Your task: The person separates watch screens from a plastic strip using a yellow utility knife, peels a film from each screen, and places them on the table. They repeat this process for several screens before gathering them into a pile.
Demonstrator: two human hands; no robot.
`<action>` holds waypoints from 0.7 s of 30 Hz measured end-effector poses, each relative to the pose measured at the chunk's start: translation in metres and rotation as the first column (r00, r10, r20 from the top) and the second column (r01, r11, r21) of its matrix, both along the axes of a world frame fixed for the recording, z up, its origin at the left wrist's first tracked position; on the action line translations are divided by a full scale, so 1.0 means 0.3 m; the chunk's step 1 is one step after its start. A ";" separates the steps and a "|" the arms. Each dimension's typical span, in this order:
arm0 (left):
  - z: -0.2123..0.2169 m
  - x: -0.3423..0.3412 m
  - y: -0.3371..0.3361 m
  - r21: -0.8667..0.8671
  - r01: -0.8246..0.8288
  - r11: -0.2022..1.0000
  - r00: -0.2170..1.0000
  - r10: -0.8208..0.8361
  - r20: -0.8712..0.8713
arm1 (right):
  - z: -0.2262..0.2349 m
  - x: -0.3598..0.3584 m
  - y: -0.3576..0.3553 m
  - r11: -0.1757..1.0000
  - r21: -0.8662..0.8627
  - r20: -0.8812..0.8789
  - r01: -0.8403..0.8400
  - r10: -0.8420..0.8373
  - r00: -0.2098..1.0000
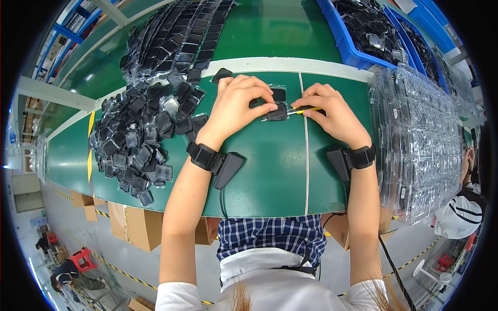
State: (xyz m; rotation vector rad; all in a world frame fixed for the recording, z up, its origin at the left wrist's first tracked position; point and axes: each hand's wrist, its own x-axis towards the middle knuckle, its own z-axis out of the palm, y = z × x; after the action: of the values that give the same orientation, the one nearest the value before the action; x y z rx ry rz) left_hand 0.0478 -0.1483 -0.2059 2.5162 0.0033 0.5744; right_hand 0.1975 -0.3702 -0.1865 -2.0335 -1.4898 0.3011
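My left hand is closed, its thumb and forefinger pinching the edge of a small black square piece low over the green table. Just beyond it lies another dark square piece. From the right, my right hand grips a thin yellow tool with a narrow metallic tip. That tip reaches to the black piece's right edge; its exact kind is too small to tell. Next to the left knuckles rests one more black square. Both wrists carry black straps with a dark box.
Left of my arm spreads a heap of black squares in clear film. Rows of similar squares lie behind it. On the right stand stacked clear plastic trays, with blue bins beyond. Cardboard boxes sit beneath the table edge.
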 end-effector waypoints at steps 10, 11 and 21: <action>0.026 0.004 -0.004 0.063 -0.041 0.997 0.995 0.046 -0.088 | -0.009 0.040 -0.014 0.998 0.034 0.053 -0.055 0.053 0.997; 0.028 0.000 -0.003 0.078 -0.043 0.996 0.996 0.049 -0.073 | 0.000 0.060 -0.032 0.997 0.002 0.032 -0.079 0.079 0.996; 0.054 -0.063 0.077 0.099 -0.271 0.957 0.958 0.279 -0.070 | 0.003 0.060 -0.034 0.985 0.098 -0.073 0.144 -0.137 0.988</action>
State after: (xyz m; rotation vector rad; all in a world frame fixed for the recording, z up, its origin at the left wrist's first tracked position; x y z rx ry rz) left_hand 0.0290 -0.1252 -0.1896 2.6440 0.3733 0.5884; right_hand 0.2153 -0.3803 -0.1856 -2.0145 -1.2886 0.2269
